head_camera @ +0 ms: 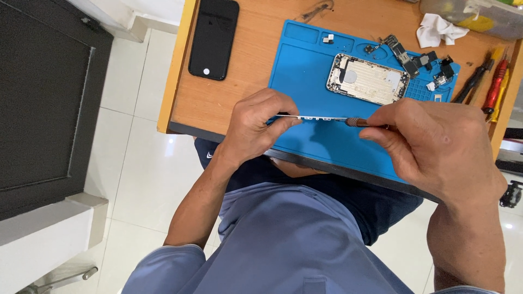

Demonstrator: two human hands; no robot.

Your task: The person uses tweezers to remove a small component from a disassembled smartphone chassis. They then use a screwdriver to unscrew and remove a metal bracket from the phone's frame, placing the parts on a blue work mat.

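The left hand (pixel 256 128) is closed around a thin, flat strip (pixel 316 117), pinching it edge-on between thumb and fingers. The strip is long, narrow and pale, with small dark marks spaced along its visible edge; seen from the side, its face cannot be made out. It is held level above the near edge of the blue mat (pixel 305 65), which lies on the wooden worktop (pixel 218 98).

The right hand (pixel 430 149) is closed around a screwdriver (pixel 362 122) with a brown, ribbed grip. The tool lies nearly level, and its tip meets the right end of the strip.

Behind the hands, an opened phone shell (pixel 368 79) rests on the mat, metal inside facing up. Small loose parts (pixel 414 57) lie just beside it. A black phone (pixel 213 37) lies on the worktop, well apart to the left.
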